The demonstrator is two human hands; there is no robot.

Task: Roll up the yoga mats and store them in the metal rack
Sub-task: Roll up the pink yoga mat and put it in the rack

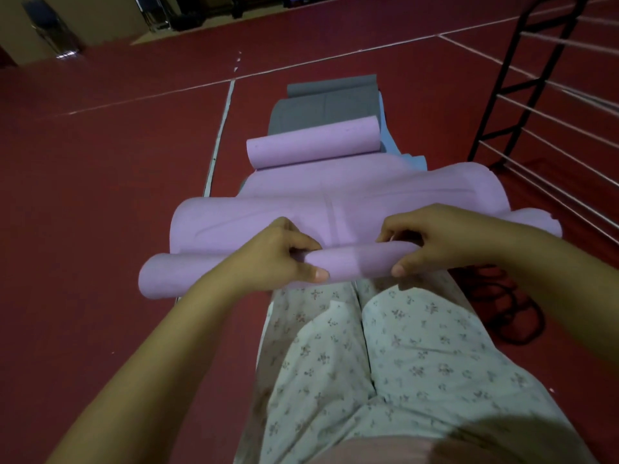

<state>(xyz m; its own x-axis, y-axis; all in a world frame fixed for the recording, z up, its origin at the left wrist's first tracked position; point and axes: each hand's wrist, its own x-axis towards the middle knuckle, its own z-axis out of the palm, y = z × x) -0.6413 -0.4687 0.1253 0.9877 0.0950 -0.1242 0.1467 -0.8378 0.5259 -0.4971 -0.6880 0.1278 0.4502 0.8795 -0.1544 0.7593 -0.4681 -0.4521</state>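
A purple yoga mat [335, 192] lies crumpled along the floor in front of my knees. Its near end is curled into a thin roll [355, 261]. My left hand [281, 256] grips that roll left of centre, thumb underneath. My right hand [435, 236] grips it right of centre, fingers curled over the top. The mat's far end forms a thicker purple roll [311, 145]. Beyond it lies a flat grey mat [325, 108] over a blue one [388, 142]. The black metal rack [522, 82] with pale rails stands at the right.
I kneel on a pale mat, my floral trousers [385, 356] filling the lower view. A black coiled cord [505, 309] lies on the red floor [117, 195] to my right, near the rack's foot. White court lines cross the floor. A chair [50, 28] stands far left.
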